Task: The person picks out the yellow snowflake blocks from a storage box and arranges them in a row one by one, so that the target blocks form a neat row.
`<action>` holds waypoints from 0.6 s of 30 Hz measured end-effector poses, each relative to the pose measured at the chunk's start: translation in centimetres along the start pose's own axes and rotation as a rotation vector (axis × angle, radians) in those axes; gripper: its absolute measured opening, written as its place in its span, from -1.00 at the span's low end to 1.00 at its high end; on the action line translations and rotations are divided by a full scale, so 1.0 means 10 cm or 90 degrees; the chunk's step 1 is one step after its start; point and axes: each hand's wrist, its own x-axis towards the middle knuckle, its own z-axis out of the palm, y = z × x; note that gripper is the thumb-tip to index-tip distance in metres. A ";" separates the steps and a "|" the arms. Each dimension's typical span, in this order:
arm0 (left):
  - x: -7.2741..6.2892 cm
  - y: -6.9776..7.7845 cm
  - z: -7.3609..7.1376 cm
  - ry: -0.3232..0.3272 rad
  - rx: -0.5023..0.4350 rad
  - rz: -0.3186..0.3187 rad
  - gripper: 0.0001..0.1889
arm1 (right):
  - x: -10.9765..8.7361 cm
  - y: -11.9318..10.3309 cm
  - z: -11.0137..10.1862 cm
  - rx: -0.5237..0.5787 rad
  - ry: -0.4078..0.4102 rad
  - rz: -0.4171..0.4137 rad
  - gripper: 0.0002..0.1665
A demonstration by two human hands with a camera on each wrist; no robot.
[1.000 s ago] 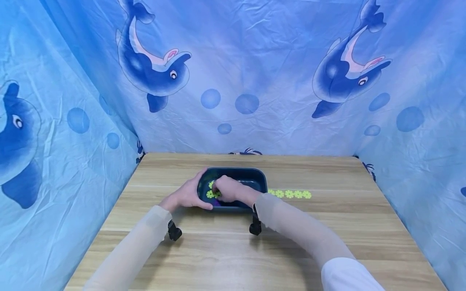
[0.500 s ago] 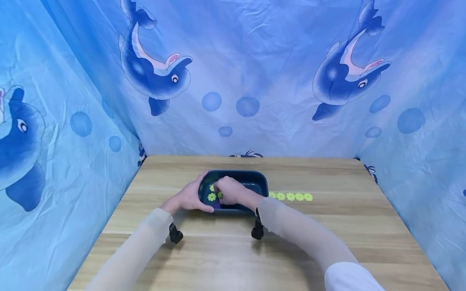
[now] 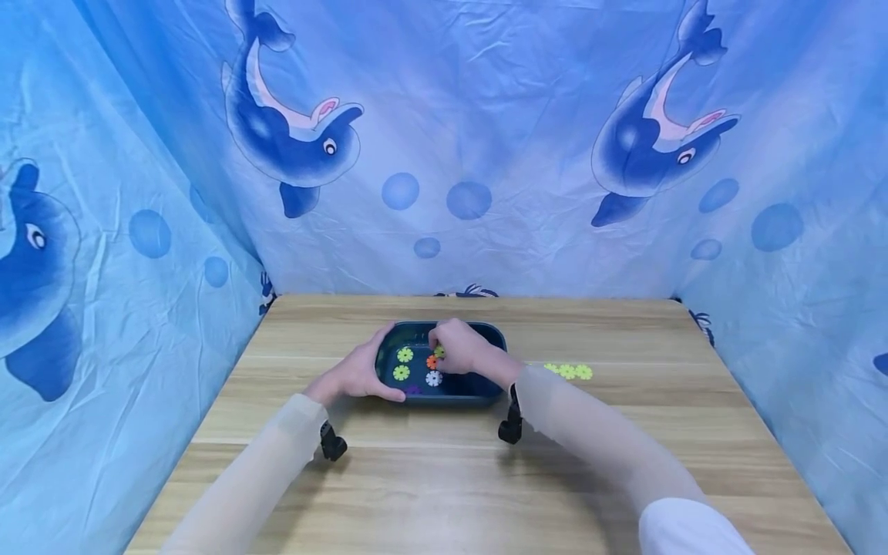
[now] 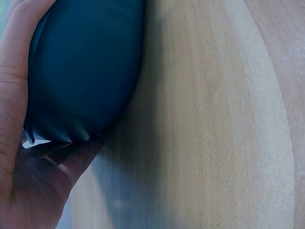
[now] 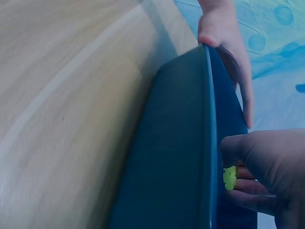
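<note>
The right hand (image 3: 459, 347) has shifted rightward inside the dark tray (image 3: 461, 400), and the orange flower (image 3: 432, 361) and white flower (image 3: 433, 378) now lie uncovered on its floor. The change matters for sorting through the pieces, I judge, since most of those in the left half can now be told apart at a glance. The right wrist view shows its grip: thumb and fingers pinch a yellow flower (image 5: 229, 178) just inside the near wall of the tray. The left hand (image 3: 361, 372) has kept its place, holding the left end of the tray with its thumb over the near rim and its fingers round the end, which seems to keep the tray steady. Also inside at the left are the far yellow flower (image 3: 405, 354) and the near yellow flower (image 3: 401, 372), with a purple flower (image 3: 414, 390), partly lost in shadow, against the near wall. Outside, on the wooden table (image 3: 416, 478) to the right, is a row of yellow flowers (image 3: 566, 371); the right sleeve (image 3: 597, 432) now hides its left end, so fewer show than a second ago and I cannot count them. The right hand also blocks part of the right half of the tray, so what lies beneath it cannot be told. Beyond the table hangs a blue cloth (image 3: 541, 254) printed with dolphins.
</note>
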 end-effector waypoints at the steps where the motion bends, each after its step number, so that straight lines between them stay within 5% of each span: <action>1: 0.00 0.00 0.00 0.001 -0.002 -0.003 0.55 | -0.02 0.03 -0.01 0.004 0.005 0.000 -0.75; 18: 0.00 -0.01 0.01 0.006 0.007 -0.009 0.56 | -0.29 0.34 -0.36 -0.008 0.061 0.015 -0.75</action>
